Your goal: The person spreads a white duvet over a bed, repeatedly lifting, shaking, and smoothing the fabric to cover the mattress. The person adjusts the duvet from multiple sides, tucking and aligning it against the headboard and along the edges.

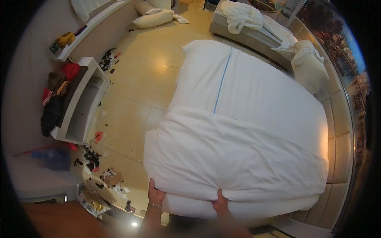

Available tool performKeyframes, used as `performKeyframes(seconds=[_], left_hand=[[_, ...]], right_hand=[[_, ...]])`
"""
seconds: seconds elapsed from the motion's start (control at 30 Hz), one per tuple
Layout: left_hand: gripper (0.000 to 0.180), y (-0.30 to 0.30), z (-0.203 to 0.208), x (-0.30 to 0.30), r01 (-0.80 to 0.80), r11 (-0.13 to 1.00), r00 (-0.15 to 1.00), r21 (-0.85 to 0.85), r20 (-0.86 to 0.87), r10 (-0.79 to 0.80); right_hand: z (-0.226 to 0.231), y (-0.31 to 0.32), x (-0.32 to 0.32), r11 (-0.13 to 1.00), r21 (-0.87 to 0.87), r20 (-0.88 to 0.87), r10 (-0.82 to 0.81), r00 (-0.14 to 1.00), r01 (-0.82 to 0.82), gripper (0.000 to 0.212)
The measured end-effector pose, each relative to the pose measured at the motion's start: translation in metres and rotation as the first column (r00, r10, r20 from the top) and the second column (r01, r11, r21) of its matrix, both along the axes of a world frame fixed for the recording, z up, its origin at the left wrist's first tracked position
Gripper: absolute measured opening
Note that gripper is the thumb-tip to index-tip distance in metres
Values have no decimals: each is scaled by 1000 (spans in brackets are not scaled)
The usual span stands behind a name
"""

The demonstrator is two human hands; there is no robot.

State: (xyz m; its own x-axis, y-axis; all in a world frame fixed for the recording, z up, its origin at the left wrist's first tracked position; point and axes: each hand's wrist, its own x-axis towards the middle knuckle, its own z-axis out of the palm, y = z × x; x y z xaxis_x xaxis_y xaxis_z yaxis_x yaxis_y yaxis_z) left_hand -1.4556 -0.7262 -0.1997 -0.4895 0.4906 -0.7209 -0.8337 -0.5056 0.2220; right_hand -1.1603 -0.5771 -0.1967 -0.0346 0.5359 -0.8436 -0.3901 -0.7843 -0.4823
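A wide bed carries white bedding; a rumpled white duvet covers its nearer half, with creases running toward my right hand. At the near left corner, my left hand is closed on the duvet's edge. Farther right along that same edge, my right hand grips a pinch of the cloth, its thumb on top and its other fingers hidden beneath. Below the duvet's edge shows a white lower layer. The far half of the bed has a smoother white cover crossed by a blue stripe.
To the left stands a low open cabinet topped with clothes. Scraps and litter lie on the tiled floor beside it. Pillows rest on the floor at the far end. A padded headboard borders the right; a second bed stands beyond.
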Motion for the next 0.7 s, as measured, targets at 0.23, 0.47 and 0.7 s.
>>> performKeyframes(seconds=[0.23, 0.47, 0.7], left_hand=[[54, -7, -6, -39, 197, 966, 976, -167, -64, -210], [46, -57, -15, -20, 410, 820, 849, -399, -163, -503], [54, -10, -1, -98, 140, 958, 942, 251, 264, -206]], right_hand=[[-17, -11, 13, 981, 129, 44, 143, 989, -148, 75], [-19, -22, -10, 958, 277, 56, 60, 997, -73, 72], [13, -67, -117, 953, 121, -268, -239, 933, 278, 64]])
